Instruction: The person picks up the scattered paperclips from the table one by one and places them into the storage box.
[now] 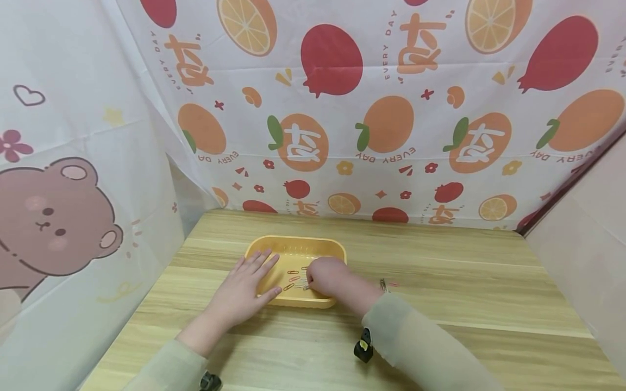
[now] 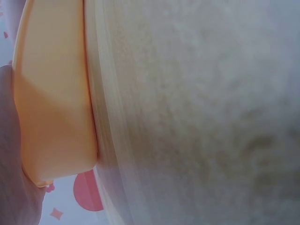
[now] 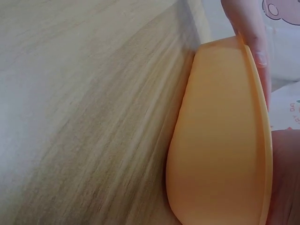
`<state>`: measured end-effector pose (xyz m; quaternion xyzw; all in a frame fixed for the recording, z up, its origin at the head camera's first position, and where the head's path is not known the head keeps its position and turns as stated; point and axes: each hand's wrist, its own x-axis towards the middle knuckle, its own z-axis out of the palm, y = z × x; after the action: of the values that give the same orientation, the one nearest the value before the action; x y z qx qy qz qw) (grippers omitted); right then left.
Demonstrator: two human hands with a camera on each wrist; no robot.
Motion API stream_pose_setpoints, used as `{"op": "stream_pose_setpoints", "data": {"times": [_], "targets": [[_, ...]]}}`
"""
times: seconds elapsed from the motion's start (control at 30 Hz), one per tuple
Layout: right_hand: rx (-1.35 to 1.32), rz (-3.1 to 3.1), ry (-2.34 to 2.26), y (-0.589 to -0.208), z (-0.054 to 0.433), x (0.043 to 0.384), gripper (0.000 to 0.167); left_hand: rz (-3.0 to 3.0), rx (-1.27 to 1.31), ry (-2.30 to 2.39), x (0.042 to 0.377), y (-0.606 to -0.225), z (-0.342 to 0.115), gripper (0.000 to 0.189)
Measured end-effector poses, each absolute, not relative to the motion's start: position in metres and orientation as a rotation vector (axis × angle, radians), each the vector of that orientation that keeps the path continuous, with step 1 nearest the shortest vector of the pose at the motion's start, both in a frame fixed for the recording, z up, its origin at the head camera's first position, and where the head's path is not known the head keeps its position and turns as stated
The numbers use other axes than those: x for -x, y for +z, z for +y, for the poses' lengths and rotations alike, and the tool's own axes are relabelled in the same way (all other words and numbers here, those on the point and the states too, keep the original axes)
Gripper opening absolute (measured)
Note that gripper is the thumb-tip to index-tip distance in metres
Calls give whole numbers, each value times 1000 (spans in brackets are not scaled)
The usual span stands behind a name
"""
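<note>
A yellow tray (image 1: 298, 302) stands on the wooden table, several small coloured paper clips (image 1: 293, 279) scattered on its floor. My left hand (image 1: 239, 288) rests over the tray's left rim, fingers spread and straight, thumb along the near edge. Bent down into the tray's right side, my right hand (image 1: 329, 276) has curled fingers right beside the paper clips. Its fingertips are hidden under the hand, so I cannot tell whether they pinch a clip. Both wrist views show mostly the tray's outer wall (image 2: 54, 103) and the tabletop, with part of each hand at the rim.
To the right of the tray, a few more paper clips (image 1: 383, 285) and a pink one (image 1: 394, 284) lie on the table (image 1: 464, 271), partly beside my right sleeve (image 1: 415, 331). A fruit-print cloth (image 1: 342, 125) hangs behind the table, a bear-print cloth (image 1: 63, 217) at the left.
</note>
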<state>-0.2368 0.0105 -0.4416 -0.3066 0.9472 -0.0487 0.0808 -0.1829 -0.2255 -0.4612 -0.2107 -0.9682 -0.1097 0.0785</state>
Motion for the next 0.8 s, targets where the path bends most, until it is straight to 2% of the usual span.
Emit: {"op": "stream_pose_setpoints", "data": {"times": [0.4,0.6,0.8], "targets": [[905,2845,-212,-444,11,238,17,-2894,639,-310,183,-460,-225,78],[894,2831,-288,-443,14,239,9,-2887,639,-313,183,-461,-225,77],[899,2809,-416,-443,19,241,17,-2893,643,-309,183,-461,-226,78]]}}
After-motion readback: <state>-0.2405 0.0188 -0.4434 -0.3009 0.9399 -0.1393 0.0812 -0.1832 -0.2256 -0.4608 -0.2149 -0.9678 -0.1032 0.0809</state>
